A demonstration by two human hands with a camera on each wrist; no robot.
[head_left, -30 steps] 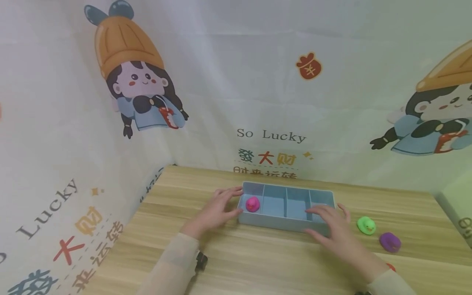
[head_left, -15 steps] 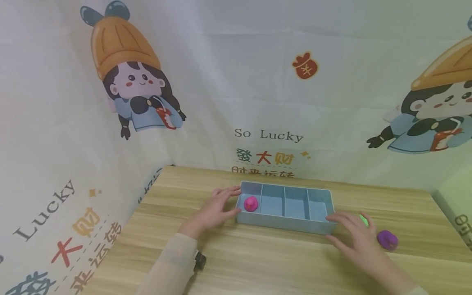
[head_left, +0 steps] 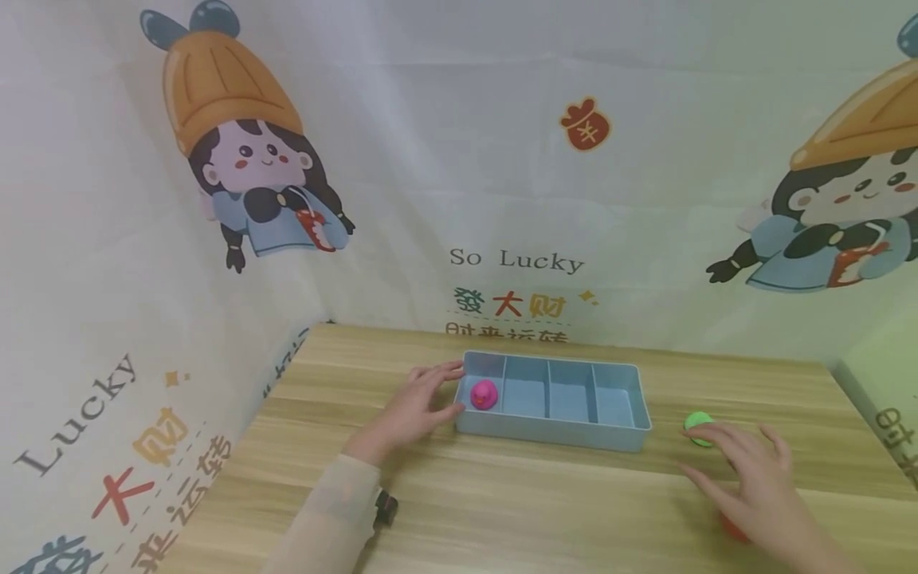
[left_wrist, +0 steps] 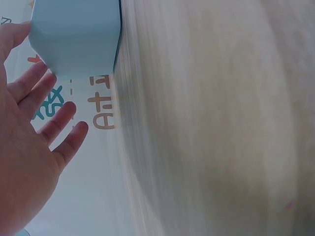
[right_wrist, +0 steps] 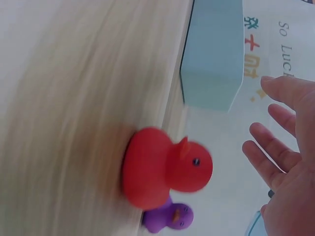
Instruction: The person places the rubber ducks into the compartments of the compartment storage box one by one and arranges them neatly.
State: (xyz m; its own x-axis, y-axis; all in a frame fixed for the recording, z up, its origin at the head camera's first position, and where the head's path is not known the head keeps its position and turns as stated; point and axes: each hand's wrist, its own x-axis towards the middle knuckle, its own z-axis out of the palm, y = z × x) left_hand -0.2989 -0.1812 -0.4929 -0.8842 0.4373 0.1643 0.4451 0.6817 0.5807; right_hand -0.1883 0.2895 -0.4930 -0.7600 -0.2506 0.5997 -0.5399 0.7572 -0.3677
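Note:
A light blue tray [head_left: 552, 430] with several compartments stands on the table, a pink rubber duck [head_left: 484, 394] in its leftmost one. My left hand [head_left: 409, 410] rests its thumb and fingertips on the tray's left end, fingers spread. Right of the tray, my right hand [head_left: 760, 482] hovers with fingers extended and nothing in them. Its fingers overlap a green rubber duck [head_left: 697, 427] in the head view. Below that hand is a red rubber duck [right_wrist: 155, 169], mostly hidden in the head view. A purple rubber duck [right_wrist: 167, 216] shows behind the red one in the right wrist view.
The wood-grain table [head_left: 559, 510] meets a printed cloth backdrop [head_left: 445, 159] at the rear and left. A black wrist strap piece [head_left: 386, 508] sits at the left sleeve.
My right hand has left the tray's right end and moved right, over the ducks, covering the purple one in the head view. The left hand stays at the tray; the head view shifts slightly.

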